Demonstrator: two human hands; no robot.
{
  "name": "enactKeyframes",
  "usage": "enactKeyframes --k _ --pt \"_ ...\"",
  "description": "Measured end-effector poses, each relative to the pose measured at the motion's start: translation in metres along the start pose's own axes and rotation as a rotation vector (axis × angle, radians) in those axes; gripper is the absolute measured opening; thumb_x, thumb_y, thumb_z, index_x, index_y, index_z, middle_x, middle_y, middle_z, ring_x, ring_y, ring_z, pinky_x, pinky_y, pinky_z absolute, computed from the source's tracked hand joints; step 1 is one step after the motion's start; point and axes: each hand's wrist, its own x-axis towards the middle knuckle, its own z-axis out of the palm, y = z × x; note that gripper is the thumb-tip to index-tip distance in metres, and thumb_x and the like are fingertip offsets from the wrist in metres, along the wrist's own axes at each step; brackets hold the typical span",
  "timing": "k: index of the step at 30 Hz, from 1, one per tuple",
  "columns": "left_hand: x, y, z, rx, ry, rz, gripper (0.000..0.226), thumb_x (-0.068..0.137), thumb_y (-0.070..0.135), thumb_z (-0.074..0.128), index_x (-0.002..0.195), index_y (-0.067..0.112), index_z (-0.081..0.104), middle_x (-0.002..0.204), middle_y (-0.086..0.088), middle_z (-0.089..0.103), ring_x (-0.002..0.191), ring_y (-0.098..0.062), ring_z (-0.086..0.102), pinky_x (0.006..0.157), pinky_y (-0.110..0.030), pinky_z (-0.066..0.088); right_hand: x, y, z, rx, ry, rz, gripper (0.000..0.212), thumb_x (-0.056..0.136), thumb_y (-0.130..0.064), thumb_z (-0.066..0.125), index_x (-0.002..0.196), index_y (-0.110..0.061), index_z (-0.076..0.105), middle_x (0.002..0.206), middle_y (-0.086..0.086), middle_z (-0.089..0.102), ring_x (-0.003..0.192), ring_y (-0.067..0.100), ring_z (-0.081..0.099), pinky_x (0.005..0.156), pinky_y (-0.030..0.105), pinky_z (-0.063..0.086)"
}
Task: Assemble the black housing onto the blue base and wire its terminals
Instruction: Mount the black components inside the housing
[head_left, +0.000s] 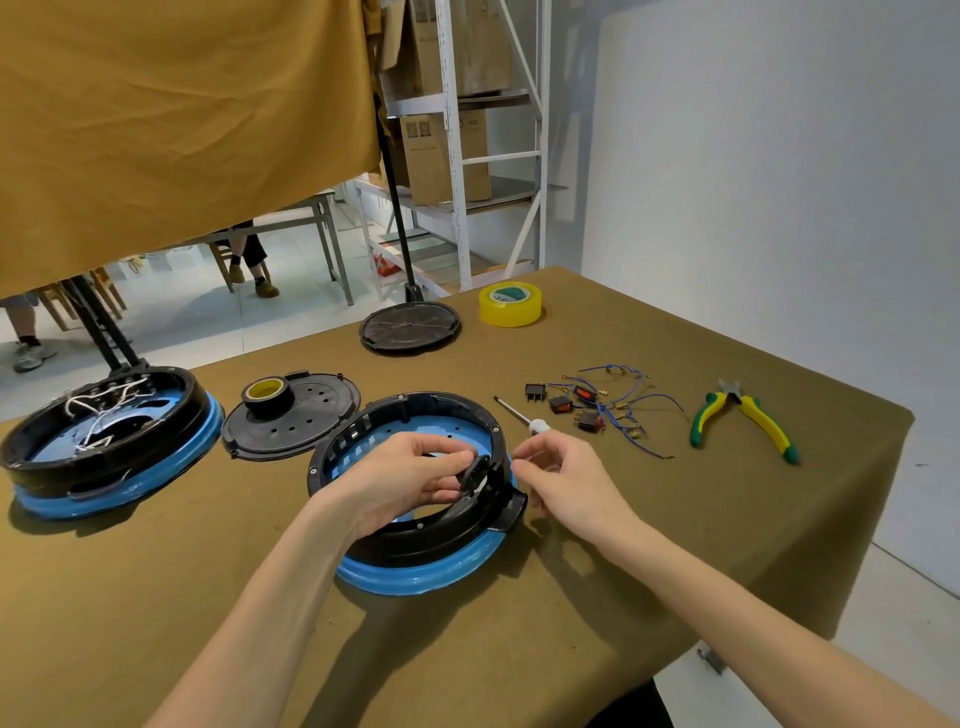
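The round black plastic housing (415, 467) sat on its glossy blue plastic base (415, 574) on the olive tabletop (519, 649). The left hand (400, 480) pinched a small black part (475, 470) inside the rim; the right hand (558, 480) curled fingers just outside it, holding what I cannot tell. The housing looked light and rigid, best gripped by the rim.

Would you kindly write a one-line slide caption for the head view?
Left hand holds a small black part inside the black housing on its blue base; right hand works at the rim.
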Motion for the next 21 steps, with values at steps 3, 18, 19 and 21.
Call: enactKeyframes --k 3,18,19,21 --pt "-0.001 0.001 -0.002 0.004 -0.013 -0.030 0.023 0.092 0.018 0.073 0.114 0.009 0.075 0.105 -0.013 0.078 0.086 -0.018 0.074 0.075 -0.026 0.060 0.001 0.005 0.003 -0.010 -0.118 0.083 0.007 0.100 -0.028 0.064 0.105 -0.022 0.064 0.095 0.002 0.070 0.065 0.006 0.062 0.058 0.019 0.051" --pt "-0.001 0.005 0.005 0.074 -0.003 0.018 0.019 0.092 0.017 0.075 0.109 0.011 0.075 0.100 -0.012 0.078 0.085 -0.021 0.075 0.074 -0.027 0.059 -0.005 0.019 0.002 -0.009 -0.249 0.023 0.021 0.097 -0.015 0.069 0.110 -0.024 0.055 0.074 -0.002 0.072 0.063 0.007 0.066 0.060 0.022 0.055" --pt "-0.002 0.004 0.005 0.071 0.004 0.025 0.018 0.092 0.017 0.074 0.109 0.011 0.075 0.100 -0.012 0.078 0.085 -0.020 0.075 0.074 -0.027 0.060 -0.005 0.019 0.002 -0.010 -0.255 0.022 0.021 0.097 -0.015 0.068 0.110 -0.025 0.054 0.074 -0.003 0.072 0.063 0.007 0.066 0.060 0.022 0.055" --pt "-0.002 0.002 0.006 0.106 0.030 0.062 0.016 0.093 0.018 0.073 0.107 0.012 0.075 0.098 -0.010 0.079 0.085 -0.018 0.076 0.075 -0.026 0.060 -0.004 0.019 0.002 -0.019 -0.269 0.029 0.022 0.097 -0.015 0.068 0.111 -0.025 0.054 0.072 -0.004 0.072 0.063 0.006 0.066 0.060 0.022 0.054"
